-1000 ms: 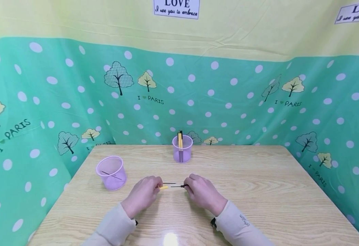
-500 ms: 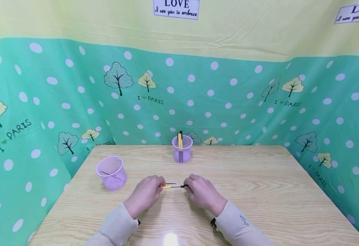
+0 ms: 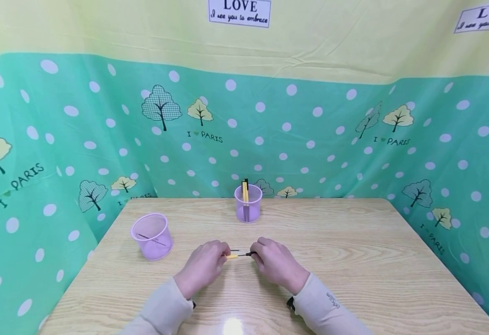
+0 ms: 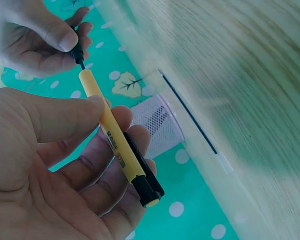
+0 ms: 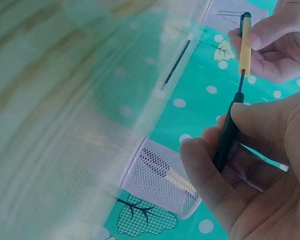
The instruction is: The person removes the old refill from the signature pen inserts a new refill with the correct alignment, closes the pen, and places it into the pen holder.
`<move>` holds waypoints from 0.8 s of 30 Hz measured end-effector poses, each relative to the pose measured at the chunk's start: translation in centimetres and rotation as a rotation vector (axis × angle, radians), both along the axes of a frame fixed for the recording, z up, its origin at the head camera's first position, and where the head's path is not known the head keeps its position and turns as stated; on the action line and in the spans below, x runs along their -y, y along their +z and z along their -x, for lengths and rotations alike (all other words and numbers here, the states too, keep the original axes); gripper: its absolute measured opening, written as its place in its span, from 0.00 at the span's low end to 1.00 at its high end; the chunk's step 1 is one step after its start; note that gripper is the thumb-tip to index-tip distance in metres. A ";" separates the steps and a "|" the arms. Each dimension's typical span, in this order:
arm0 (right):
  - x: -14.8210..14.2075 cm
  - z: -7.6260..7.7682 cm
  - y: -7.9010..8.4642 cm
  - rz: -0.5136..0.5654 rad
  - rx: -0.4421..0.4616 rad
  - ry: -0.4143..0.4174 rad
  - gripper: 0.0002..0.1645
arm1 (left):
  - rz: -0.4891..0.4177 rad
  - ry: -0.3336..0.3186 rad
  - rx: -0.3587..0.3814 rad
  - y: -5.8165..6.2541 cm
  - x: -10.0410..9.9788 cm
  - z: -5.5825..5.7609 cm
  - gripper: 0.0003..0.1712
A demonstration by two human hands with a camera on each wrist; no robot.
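Note:
My left hand [image 3: 204, 264] grips the yellow pen barrel [image 4: 112, 125] between thumb and fingers; its black clip end points back toward the palm. Opposite it, my right hand [image 3: 279, 265] pinches the black front section of the pen [image 5: 228, 134]. A thin dark refill [image 5: 241, 81] bridges the two parts, its far end hidden inside the barrel's open mouth. A short length of refill still shows between them. Beyond the hands, a loose refill [image 4: 190, 115] with a pale end lies on the table, partly hidden by my left hand in the head view.
A purple mesh cup [image 3: 256, 213] at the table's back holds yellow-and-black pens [image 3: 245, 191] standing upright. Another purple mesh cup [image 3: 155, 250], at the left, has thin dark sticks [image 3: 151, 238] inside. A patterned curtain [image 3: 303, 125] encloses the wooden table [image 3: 345, 242].
My left hand has moved right with the yellow barrel, which has slid over more of the refill. The gap between the pen parts has shrunk. My right hand has stayed in place.

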State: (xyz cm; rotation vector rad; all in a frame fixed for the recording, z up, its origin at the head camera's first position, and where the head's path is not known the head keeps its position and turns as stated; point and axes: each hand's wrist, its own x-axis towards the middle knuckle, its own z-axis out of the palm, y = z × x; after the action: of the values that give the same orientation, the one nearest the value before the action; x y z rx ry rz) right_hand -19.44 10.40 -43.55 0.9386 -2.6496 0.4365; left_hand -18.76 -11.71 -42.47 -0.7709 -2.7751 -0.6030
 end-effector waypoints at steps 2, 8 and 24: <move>0.0 0.0 0.0 0.008 -0.001 0.001 0.02 | -0.001 -0.003 -0.011 0.0 -0.1 0.1 0.09; 0.1 0.0 0.0 0.012 0.001 0.000 0.03 | 0.000 -0.011 -0.014 -0.1 -0.6 0.1 0.10; 0.2 -0.2 0.1 0.004 -0.012 0.010 0.03 | -0.008 -0.018 -0.013 -0.3 -1.2 0.2 0.07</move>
State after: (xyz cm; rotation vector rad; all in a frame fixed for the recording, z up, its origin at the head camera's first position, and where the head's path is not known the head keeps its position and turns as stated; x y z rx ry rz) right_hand -19.26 10.24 -43.41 0.9501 -2.6335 0.4370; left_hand -18.97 -10.48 -42.75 -0.7960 -2.7551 -0.6104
